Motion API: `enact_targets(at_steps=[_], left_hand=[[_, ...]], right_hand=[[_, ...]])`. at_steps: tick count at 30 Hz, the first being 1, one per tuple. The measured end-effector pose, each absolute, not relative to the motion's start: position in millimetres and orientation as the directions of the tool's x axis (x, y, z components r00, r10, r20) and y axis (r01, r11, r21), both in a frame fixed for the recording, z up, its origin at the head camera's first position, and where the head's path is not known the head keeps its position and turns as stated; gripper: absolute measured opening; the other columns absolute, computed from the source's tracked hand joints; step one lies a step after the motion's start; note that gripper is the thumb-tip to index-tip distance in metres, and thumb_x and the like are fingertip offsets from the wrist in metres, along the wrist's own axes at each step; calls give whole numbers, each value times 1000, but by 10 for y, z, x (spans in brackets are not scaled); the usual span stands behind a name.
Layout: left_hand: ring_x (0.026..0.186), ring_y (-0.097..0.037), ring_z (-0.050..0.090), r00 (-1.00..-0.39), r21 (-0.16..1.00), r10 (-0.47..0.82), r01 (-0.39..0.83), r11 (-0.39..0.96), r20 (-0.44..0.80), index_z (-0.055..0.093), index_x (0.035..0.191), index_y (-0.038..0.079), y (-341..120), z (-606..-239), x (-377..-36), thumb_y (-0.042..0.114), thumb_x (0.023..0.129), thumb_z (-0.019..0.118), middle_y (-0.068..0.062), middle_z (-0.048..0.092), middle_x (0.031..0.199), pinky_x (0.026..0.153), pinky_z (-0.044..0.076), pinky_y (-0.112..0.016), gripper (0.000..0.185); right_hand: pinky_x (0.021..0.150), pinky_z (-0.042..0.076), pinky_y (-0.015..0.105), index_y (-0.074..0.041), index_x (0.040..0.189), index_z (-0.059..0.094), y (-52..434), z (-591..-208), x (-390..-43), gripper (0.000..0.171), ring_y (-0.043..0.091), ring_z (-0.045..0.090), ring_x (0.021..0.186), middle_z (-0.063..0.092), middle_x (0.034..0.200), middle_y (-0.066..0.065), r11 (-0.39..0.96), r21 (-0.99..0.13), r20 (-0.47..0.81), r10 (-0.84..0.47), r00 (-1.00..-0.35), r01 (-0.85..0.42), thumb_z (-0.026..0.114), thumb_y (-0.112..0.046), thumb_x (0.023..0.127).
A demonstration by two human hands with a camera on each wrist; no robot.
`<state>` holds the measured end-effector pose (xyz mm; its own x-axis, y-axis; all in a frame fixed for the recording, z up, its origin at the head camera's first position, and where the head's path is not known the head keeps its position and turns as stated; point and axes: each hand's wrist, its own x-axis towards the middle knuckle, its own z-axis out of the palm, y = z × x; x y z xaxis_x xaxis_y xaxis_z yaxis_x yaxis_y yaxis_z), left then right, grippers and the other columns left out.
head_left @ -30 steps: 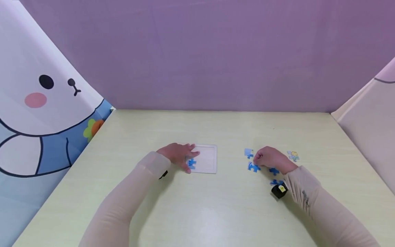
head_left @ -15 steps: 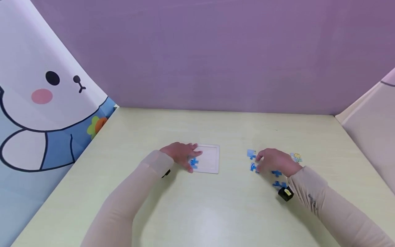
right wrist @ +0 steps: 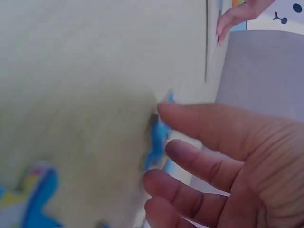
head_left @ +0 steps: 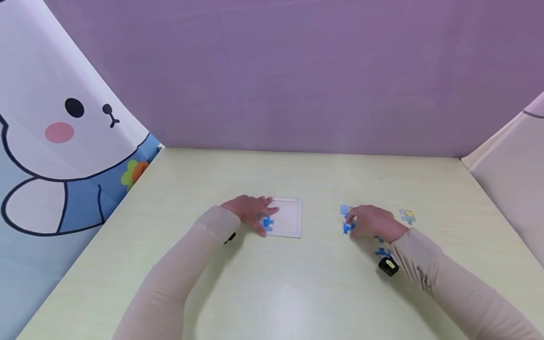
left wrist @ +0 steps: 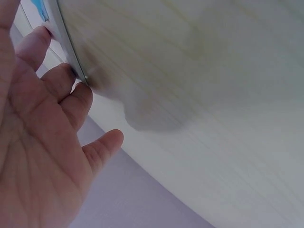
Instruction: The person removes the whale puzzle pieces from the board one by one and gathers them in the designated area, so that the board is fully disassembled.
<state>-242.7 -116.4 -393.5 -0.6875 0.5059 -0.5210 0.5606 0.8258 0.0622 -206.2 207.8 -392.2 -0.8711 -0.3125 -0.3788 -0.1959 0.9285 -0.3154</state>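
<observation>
My left hand (head_left: pixel 250 212) rests with spread fingers on the left side of a white square puzzle tray (head_left: pixel 291 217). In the left wrist view, fingertips touch the tray's edge (left wrist: pixel 64 35). A blue puzzle piece (head_left: pixel 267 223) lies in the tray's lower left corner, partly between thumb and fingers. Over on the right, my right hand (head_left: pixel 371 222) pinches a blue-and-white puzzle piece (head_left: pixel 347 228) low over the table. The right wrist view has the thumb and curled fingertips at this blue piece (right wrist: pixel 159 135). A light blue piece (head_left: pixel 344 209) lies just behind it.
Beyond the right hand lies a piece with a yellow sun (head_left: pixel 408 215). More blue pieces (head_left: pixel 382 252) lie below the right wrist, partly hidden by the wrist camera (head_left: pixel 388 266). A purple cloth wall (head_left: pixel 297 75) borders the table's far edge.
My right hand's fingers have parted, then come down around the blue-and-white piece, which has shifted slightly. The left hand stays on the tray. The head view has swung slightly.
</observation>
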Motion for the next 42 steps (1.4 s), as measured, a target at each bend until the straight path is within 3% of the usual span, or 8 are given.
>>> enact_targets(at_steps=[4, 8, 18, 26, 32, 38, 42], left_hand=[[140, -30, 30, -684, 71, 515, 565, 822, -517, 28, 152, 30, -1158, -3933, -2429, 50, 83, 70, -4, 18, 159, 104, 36, -44, 83], [139, -31, 31, -679, 75, 530, 578, 813, -507, 29, 152, 29, -1163, -3939, -2427, 50, 83, 69, -5, 19, 159, 103, 37, -44, 83], [140, -27, 31, -683, -37, 546, 639, 768, -485, 29, 151, 30, -1204, -4014, -2461, 59, 81, 67, -5, 24, 157, 104, 35, -48, 85], [136, -28, 37, -683, -76, 547, 655, 751, -484, 29, 151, 31, -1186, -4012, -2473, 63, 80, 65, -5, 26, 156, 102, 37, -47, 86], [136, -28, 37, -684, -87, 557, 665, 742, -471, 30, 151, 30, -1196, -4002, -2463, 64, 80, 65, -6, 27, 156, 103, 36, -50, 86], [134, -29, 41, -680, -86, 561, 669, 738, -471, 30, 151, 31, -1197, -4011, -2472, 64, 80, 64, -6, 26, 156, 100, 40, -48, 86], [136, -30, 37, -676, -76, 564, 670, 739, -475, 29, 151, 31, -1205, -4020, -2480, 64, 80, 63, -5, 24, 157, 100, 41, -45, 86]], right_hand=[[64, 46, 37, -10, 115, 66, 2024, -3869, -2094, 38, 22, 58, 90, 60, 125, 15, 919, -334, -358, -329, -874, -209, 75, -22, 80], [66, 48, 37, -9, 116, 65, 1918, -3858, -2136, 39, 19, 60, 87, 67, 108, 7, 905, -354, -320, -353, -879, -235, 75, -25, 82], [55, 41, 29, -9, 119, 65, 1530, -3998, -2130, 42, 12, 53, 65, 62, 80, -1, 836, -478, -214, -407, -888, -268, 74, -23, 81], [53, 37, 25, -10, 117, 66, 1164, -4079, -2084, 39, 11, 49, 62, 56, 68, -4, 832, -462, -170, -424, -890, -308, 76, -23, 82], [55, 40, 27, -11, 115, 68, 929, -4097, -2013, 36, 12, 50, 63, 55, 61, -5, 822, -438, -137, -462, -876, -364, 75, -25, 83], [63, 47, 31, -11, 112, 70, 739, -4070, -2009, 34, 14, 59, 77, 71, 81, 0, 822, -431, -131, -465, -875, -372, 75, -26, 83], [69, 50, 35, -9, 111, 71, 636, -4063, -2021, 32, 16, 63, 87, 73, 98, 2, 817, -425, -136, -483, -865, -390, 75, -26, 83]])
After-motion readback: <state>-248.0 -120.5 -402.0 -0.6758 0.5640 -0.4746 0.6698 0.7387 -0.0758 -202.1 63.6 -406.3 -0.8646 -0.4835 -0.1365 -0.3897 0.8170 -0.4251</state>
